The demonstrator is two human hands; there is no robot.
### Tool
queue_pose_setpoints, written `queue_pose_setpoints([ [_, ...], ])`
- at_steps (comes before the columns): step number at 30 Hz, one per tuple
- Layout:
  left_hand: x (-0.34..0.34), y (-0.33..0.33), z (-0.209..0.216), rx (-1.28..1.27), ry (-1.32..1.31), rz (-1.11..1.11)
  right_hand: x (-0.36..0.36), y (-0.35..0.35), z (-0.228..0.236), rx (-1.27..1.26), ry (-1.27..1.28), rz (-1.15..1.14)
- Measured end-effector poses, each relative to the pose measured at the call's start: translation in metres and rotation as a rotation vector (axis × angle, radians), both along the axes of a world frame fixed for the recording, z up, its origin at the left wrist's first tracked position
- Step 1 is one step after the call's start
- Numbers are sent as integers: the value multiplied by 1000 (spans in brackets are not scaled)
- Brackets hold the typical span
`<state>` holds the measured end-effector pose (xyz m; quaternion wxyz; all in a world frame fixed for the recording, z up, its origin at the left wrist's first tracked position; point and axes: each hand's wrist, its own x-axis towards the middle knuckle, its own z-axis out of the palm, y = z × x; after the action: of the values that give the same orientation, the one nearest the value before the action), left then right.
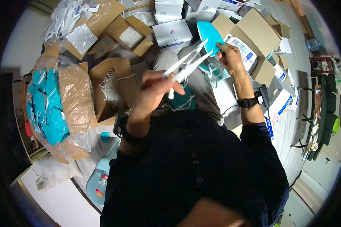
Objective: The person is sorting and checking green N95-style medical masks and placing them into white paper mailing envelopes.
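Note:
My right hand [233, 58] pinches the edge of a teal face mask [209, 33] between thumb and fingers, raised above my lap. White ear straps [191, 64] stretch from that mask down to my left hand [153, 90], whose fingers are closed around them, slightly blurred. Under my right hand lies another teal mask [218, 73] with pale straps, partly covered by my hand. A darker teal mask [182, 101] with white straps rests on my lap between my legs, just below my left hand's fingers.
To the left, a plastic-lined carton [75, 89] holds a heap of teal masks [47, 108]. Open cartons with white strap bundles [110, 90] and small white pieces [130, 37] stand ahead. White boxes [173, 33] and an open carton [259, 28] crowd the far side. A blue stool [96, 181] is at lower left.

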<state>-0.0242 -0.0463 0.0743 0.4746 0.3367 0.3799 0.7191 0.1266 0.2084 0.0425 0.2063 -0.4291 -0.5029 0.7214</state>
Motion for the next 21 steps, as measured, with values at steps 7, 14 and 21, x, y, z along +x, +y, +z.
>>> queue_pose_setpoints([
  [7, -6, 15, -22, 26, -335, -127, 6, 0, -14, -22, -106, 26],
  [14, -6, 23, 5, -346, 213, 90, 8, -13, -16, 774, -473, 107],
  [21, -8, 27, -14, -343, 295, -52, -32, -68, 30, 252, 410, 729],
])
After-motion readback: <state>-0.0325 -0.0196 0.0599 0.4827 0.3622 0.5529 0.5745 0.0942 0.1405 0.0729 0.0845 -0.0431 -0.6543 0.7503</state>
